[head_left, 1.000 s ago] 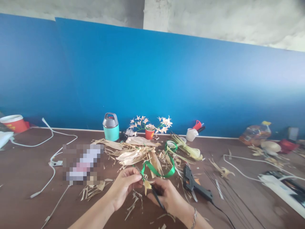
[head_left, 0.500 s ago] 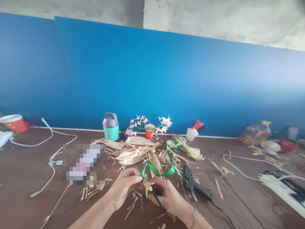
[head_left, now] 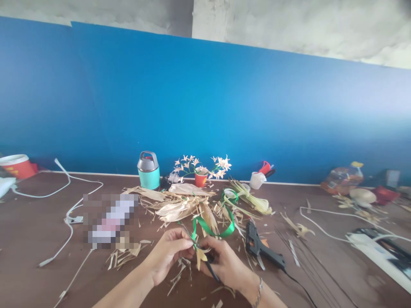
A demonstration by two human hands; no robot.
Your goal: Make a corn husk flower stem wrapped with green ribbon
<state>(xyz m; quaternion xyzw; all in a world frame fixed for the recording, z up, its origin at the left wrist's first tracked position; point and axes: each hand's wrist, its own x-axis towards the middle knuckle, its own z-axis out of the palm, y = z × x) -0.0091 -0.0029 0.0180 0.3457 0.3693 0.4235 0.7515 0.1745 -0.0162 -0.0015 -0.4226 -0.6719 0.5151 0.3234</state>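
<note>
In the head view my left hand [head_left: 175, 247] is closed, thumb and fingers pinching a thin stem wrapped with green ribbon [head_left: 229, 231]. A pale yellow husk flower [head_left: 201, 256] hangs from this stem between my hands. My right hand [head_left: 224, 261] is curled around a black-handled tool [head_left: 213, 270] that looks like scissors; its tip is partly hidden by the fingers and lies close to the ribbon and stem. From the stem the ribbon loops back to its green roll [head_left: 231, 196] on the table.
Dried corn husks [head_left: 176, 209] lie behind my hands. A black glue gun [head_left: 265, 248] with thin wires beside it is at right. Husk flowers stand in a red cup [head_left: 201, 177], near a turquoise flask [head_left: 149, 173]. White cables [head_left: 72, 222] run at left; a power strip [head_left: 379, 254] sits far right.
My right hand's tool has shifted slightly, and a dark slim part now shows across the ribbon by my left fingertips. The yellow flower has turned a little. Both hands stay nearly in place.
</note>
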